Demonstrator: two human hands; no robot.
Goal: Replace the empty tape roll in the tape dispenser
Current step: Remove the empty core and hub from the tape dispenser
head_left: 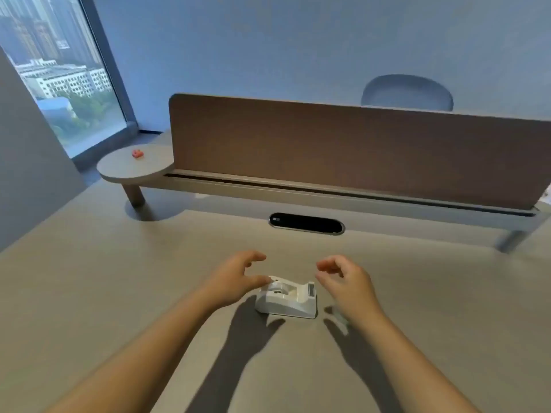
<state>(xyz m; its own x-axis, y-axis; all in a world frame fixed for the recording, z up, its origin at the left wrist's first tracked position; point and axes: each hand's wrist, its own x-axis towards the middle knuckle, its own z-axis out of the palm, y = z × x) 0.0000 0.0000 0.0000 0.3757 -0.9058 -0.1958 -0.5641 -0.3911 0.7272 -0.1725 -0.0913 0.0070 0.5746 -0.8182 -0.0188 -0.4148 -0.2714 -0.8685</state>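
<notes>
Pale desk (119,278) fills the lower view, running out beyond my hands to a brown divider panel (343,150) with a low shelf rail at its foot; a dark oval cable port (306,223) sits in the desk straight past the fingertips. Far out beyond my left hand, a small orange object (137,153) rests on a round side shelf (131,168), too small for me to identify.

White tape dispenser (286,299) stands on the desk between my two hands, its cutter end pointing toward the right one. I judge it is set squarely in front of me so both hands can work on it at once.

My left hand (235,281) has its fingers loosely spread, and the thumb appears to touch the dispenser's rounded back end, probably to steady the body while the spool is dealt with. My right hand (348,281) is just beside the cutter end, apart from it, fingers curled loosely with nothing pinched between them.

Whether the cradle holds a bare core or nothing, I cannot tell; the well looks pale and blurred. A faint translucent thing shows under my right wrist, too indistinct to name. I see no fresh roll anywhere near my hands.
</notes>
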